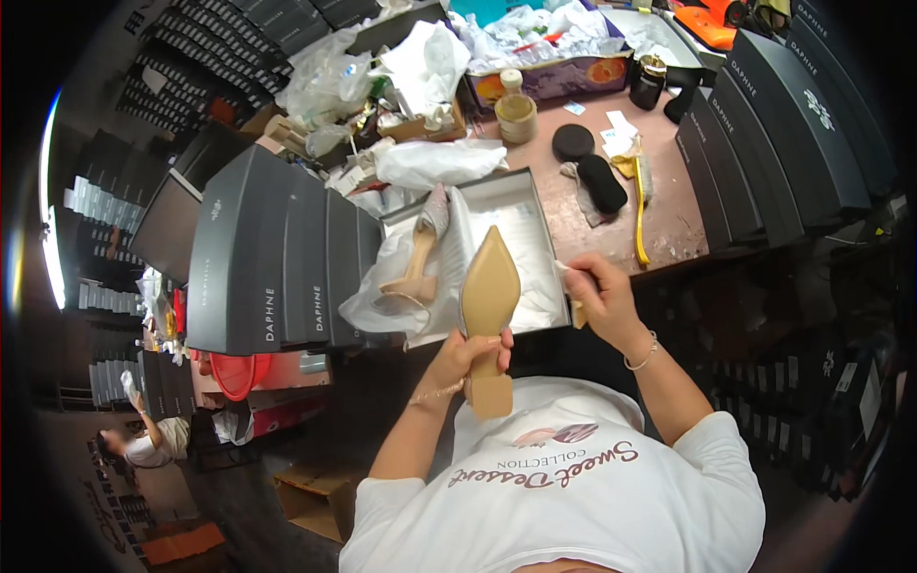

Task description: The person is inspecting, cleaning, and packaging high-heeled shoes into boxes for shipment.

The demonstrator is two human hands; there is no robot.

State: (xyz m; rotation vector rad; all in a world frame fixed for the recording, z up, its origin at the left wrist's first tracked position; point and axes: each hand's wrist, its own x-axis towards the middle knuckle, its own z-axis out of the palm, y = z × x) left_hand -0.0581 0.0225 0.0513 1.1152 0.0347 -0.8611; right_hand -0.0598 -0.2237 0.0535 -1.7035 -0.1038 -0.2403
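My left hand is wrapped round a pointed-toe shoe, its tan sole turned up toward me and its block heel nearest my body. To the right, my right hand is closed on a crumpled pale cloth whose ends stick out between the fingers. The shoe is held over the near side of an open shoebox. Inside the box lies a second shoe, a glittery one with a tan heel, on white tissue paper.
Dark shoeboxes stand on the left and right. On the pinkish table lie a yellow-handled brush, a black oval pad and tape rolls. A purple carton stands behind. Another person is at far left.
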